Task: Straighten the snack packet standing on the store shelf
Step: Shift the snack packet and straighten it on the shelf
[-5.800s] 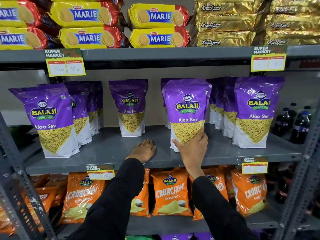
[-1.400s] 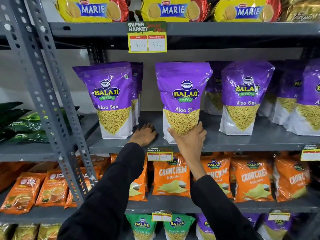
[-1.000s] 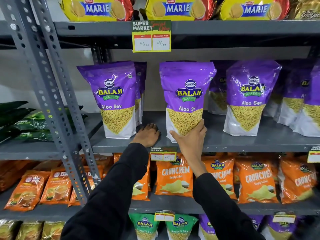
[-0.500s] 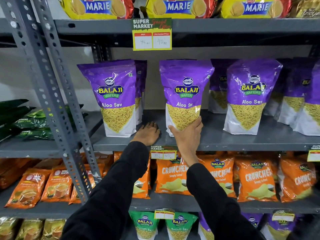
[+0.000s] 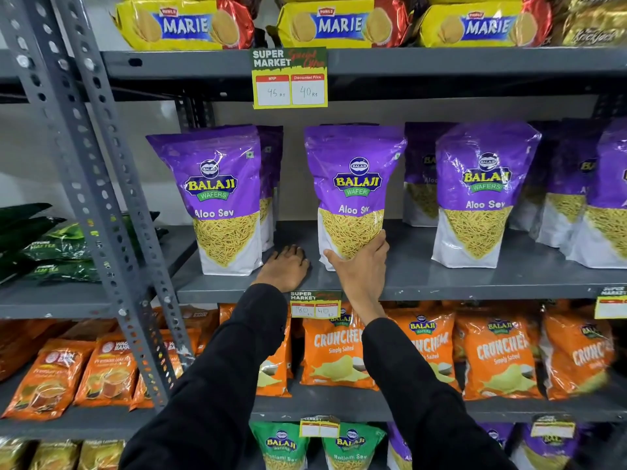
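Observation:
A purple Balaji Aloo Sev snack packet (image 5: 353,184) stands upright on the grey middle shelf (image 5: 407,276), near its front edge. My right hand (image 5: 359,266) wraps the packet's lower front, thumb on its left side and fingers on its right. My left hand (image 5: 285,268) lies palm down on the shelf just left of the packet, holding nothing. Both arms wear black sleeves.
More purple Aloo Sev packets stand to the left (image 5: 220,198) and right (image 5: 481,195). A price tag (image 5: 315,305) hangs on the shelf edge between my arms. Marie biscuit packs (image 5: 339,25) fill the shelf above, orange Crunchem packets (image 5: 339,351) the one below. A perforated steel upright (image 5: 88,184) runs down at the left.
The held packet has shifted a little back and left on the shelf under my right hand. My left hand has stayed flat on the shelf.

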The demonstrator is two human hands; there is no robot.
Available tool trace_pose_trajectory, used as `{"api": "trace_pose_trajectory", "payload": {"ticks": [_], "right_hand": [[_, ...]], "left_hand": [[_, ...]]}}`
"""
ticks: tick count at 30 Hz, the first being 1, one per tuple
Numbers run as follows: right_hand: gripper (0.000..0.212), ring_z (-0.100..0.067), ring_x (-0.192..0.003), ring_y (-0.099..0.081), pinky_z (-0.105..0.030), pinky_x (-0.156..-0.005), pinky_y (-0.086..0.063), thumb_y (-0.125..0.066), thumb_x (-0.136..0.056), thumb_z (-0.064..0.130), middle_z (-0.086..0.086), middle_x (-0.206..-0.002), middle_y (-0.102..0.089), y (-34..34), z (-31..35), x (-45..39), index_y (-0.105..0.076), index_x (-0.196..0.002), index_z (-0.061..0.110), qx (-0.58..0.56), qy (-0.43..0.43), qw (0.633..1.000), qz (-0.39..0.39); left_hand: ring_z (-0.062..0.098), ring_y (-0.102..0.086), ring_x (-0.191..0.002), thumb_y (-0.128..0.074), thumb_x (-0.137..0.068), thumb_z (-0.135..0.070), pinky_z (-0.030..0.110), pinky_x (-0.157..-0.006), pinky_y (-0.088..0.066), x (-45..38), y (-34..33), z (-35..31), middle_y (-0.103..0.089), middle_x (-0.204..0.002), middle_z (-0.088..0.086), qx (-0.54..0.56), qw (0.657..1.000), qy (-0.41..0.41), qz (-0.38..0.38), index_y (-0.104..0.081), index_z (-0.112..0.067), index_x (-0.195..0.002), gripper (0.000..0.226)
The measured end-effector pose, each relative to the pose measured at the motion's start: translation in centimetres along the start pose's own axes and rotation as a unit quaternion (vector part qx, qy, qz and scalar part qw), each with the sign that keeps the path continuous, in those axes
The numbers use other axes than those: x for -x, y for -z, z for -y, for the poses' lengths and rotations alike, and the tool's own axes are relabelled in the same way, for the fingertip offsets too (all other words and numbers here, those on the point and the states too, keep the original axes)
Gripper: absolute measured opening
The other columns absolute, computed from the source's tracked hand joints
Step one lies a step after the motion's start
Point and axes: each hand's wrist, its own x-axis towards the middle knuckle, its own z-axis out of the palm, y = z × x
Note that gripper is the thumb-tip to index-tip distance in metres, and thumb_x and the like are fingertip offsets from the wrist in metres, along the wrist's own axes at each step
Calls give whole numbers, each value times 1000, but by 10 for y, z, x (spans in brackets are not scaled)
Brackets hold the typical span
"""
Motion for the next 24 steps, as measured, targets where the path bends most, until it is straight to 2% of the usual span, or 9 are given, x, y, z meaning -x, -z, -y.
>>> {"api": "trace_pose_trajectory", "payload": {"ticks": [9, 24], "right_hand": [[133, -33, -133, -51, -43, -98, -54, -83, -70, 62, -14, -153, -35, 1, 0, -3, -6, -161, 2, -11, 8, 999, 28], [131, -34, -132, -53, -45, -103, -53, -81, -72, 64, -15, -154, -36, 2, 3, -2, -6, -161, 2, 7, 6, 1000, 27]], "left_hand": [[27, -24, -158, -23, -109, -32, 48, -128, -20, -4, -4, 3, -28, -168, 13, 21, 1000, 5, -5, -30, -5, -158, 56], [27, -22, -159, -23, -110, -34, 47, -128, -20, -6, -7, 4, -25, -169, 12, 19, 1000, 10, -10, -27, -7, -160, 57]]}}
